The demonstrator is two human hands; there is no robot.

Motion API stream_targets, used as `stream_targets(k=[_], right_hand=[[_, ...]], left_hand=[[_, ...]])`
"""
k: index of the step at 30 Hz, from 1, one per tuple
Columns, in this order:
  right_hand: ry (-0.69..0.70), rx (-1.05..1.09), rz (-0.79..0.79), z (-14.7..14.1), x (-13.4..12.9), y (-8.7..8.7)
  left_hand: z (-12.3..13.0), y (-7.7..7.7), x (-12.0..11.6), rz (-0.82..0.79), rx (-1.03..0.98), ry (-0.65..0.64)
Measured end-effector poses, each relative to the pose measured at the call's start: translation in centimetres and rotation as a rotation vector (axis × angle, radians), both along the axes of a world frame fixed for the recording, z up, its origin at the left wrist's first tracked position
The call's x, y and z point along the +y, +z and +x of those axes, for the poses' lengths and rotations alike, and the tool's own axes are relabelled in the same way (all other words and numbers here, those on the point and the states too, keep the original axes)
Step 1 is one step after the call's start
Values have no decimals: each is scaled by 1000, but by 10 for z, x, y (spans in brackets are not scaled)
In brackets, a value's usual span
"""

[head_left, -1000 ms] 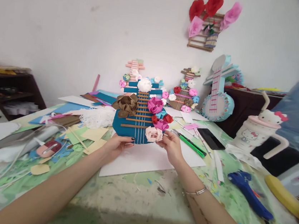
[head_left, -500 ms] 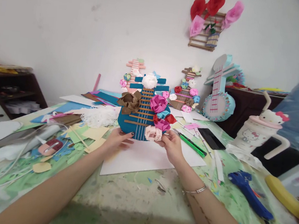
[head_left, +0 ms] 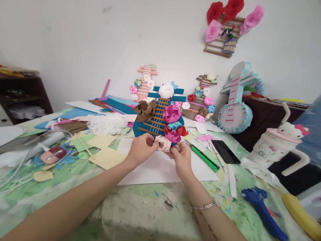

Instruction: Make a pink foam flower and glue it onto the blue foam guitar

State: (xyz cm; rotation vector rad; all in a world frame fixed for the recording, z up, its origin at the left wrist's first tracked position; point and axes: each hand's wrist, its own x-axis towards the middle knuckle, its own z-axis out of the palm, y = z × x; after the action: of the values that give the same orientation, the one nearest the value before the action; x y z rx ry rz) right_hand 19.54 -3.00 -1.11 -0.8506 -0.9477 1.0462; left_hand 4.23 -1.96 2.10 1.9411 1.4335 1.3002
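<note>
While a pink lute-shaped craft point(head_left: 144, 89) and a brown lute-shaped craft point(head_left: 196, 108) stand behind, the nearer blue lute-shaped craft point(head_left: 159, 116) partly hides the pink one. Left of it sits a tangle of white string point(head_left: 106, 124); a green utility knife point(head_left: 205, 157), a black smartphone point(head_left: 225, 152), a blue hot-glue gun point(head_left: 266, 212) and a Hello Kitty tumbler point(head_left: 273, 147) lie or stand to the right. The blue craft is held tilted above a white sheet point(head_left: 169, 171), its lower end between the hands. The right hand point(head_left: 182, 159) is clamped on its lower right edge; the left hand point(head_left: 142, 149) has its thumb against a pale pink paper flower point(head_left: 163, 143), though whether those fingers grip petals or board cannot be told. Crumpled, folded petals contrast with the flat blue board, crossed by narrow brown strips beneath thin white strings.
</note>
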Motion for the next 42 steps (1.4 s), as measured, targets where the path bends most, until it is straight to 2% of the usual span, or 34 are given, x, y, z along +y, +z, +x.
stream_targets(k=[4, 13, 20, 28, 35, 39, 42], right_hand=[[2, -6, 2, -2, 0, -2], [-1, -28, 31, -7, -1, -2], [-58, -92, 60, -9, 0, -7], [-103, -134, 52, -10, -1, -9], [-92, -101, 48, -10, 0, -8], [-99, -40, 40, -8, 1, -7], [-95, -6, 35, -7, 2, -6]], left_hand=[[4, -5, 6, -74, -43, 1], [0, -11, 8, -181, -278, 0], [-5, -13, 14, -243, -372, 31], [1, -9, 8, -408, -485, -26], [-4, -1, 3, -565, -587, -117], [-9, 1, 2, -609, -712, -181], [-12, -1, 2, -604, -736, -244]])
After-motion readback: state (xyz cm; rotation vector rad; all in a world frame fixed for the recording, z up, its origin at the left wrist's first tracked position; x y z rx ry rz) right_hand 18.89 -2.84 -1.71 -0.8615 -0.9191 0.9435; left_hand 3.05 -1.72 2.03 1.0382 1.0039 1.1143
